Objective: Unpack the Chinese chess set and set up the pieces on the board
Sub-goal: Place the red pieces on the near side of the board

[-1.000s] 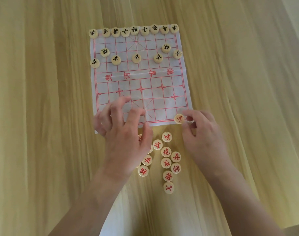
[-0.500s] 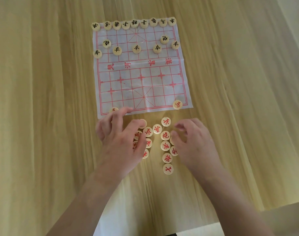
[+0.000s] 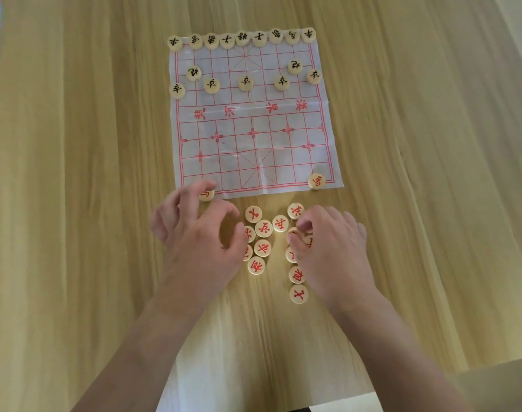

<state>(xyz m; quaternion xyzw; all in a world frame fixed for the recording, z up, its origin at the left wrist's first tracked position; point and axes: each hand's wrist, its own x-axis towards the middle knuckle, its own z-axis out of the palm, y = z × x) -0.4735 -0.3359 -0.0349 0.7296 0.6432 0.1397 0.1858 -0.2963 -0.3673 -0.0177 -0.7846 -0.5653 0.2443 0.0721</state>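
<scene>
The white paper board with a red grid lies flat on the table. Black-lettered pieces line its far edge, and more stand in the rows behind. One red piece sits on the near right corner. Another red piece lies at the near left edge, under the spread fingertips of my left hand. Several loose red-lettered pieces lie in a cluster in front of the board, between my hands. My right hand covers the cluster's right side, with thumb and forefinger pinched on a red piece.
The wooden table stretches wide on both sides of the board. Its near edge runs across the lower right. My forearms come in from the bottom of the view.
My right hand let go of the red piece at the near right corner and drew back to the loose pieces. My left hand slid back to the near left edge, where a red piece now lies.
</scene>
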